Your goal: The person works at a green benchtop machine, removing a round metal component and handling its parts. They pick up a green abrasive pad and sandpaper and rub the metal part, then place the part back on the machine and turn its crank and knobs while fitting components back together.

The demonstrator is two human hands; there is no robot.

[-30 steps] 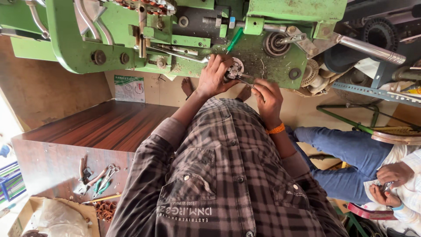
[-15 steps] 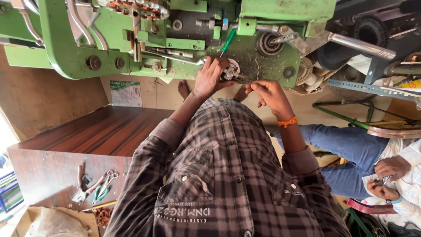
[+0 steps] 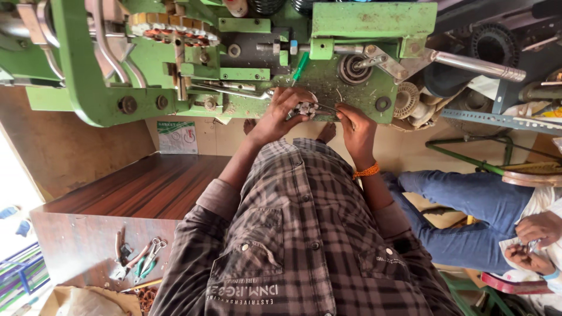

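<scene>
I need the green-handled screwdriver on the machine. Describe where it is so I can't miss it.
Start at the big green machine filling the top of the view. Just above the left hand, a short green-handled screwdriver slants across the machine's face, beside the round grey pulley. Its bright, glossy green handle stands out from the duller painted metal around it.

1. We note the machine (image 3: 351, 88): painted green metal, matt, scuffed and speckled.
2. Lever (image 3: 477, 64): bare metal, smooth, glossy.
3. Small part (image 3: 304, 108) at the left hand (image 3: 281, 117): shiny metal.
4. Shirt (image 3: 304, 234): checked woven cloth, matt.
5. Table (image 3: 134, 190): striped wood, smooth, faint sheen.
6. Wristband (image 3: 367, 171) by the right hand (image 3: 357, 131): orange beaded thread.
</scene>
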